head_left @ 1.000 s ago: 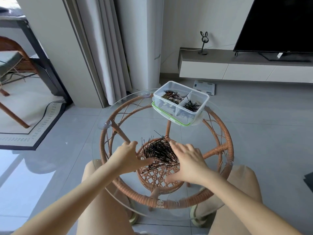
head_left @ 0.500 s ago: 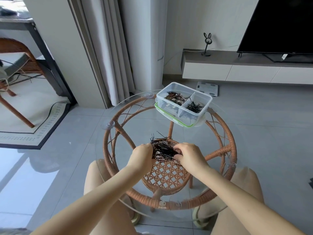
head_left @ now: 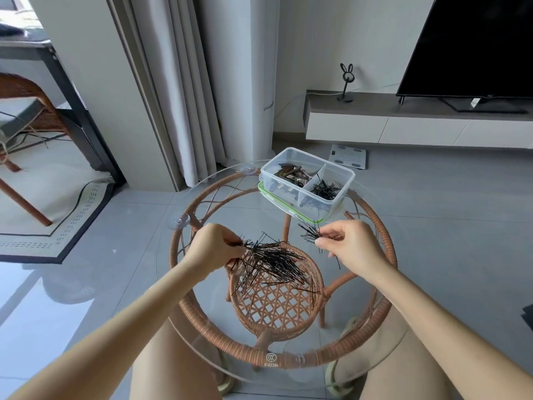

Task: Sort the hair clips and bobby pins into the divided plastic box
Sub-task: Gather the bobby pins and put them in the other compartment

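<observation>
A loose heap of black bobby pins (head_left: 271,264) lies on the round glass tabletop (head_left: 202,284). My left hand (head_left: 215,249) pinches the heap's left end. My right hand (head_left: 352,246) is lifted to the right of the heap and holds a small bunch of bobby pins (head_left: 310,233) between thumb and fingers, just in front of the box. The divided clear plastic box (head_left: 343,174) stands at the table's far edge on a green-rimmed lid. Its left compartment holds brown hair clips (head_left: 291,174), its right one holds black bobby pins (head_left: 326,189).
The glass top rests on a rattan frame (head_left: 386,241) with a woven lower shelf (head_left: 277,307). My knees are under the table's near edge. Curtains, a low TV cabinet (head_left: 403,122) and a floor scale (head_left: 347,155) lie beyond.
Both hands had gathered the heap together. Now my right hand has pulled away to the right and upward with a small bunch of pins, while my left hand stays at the heap.
</observation>
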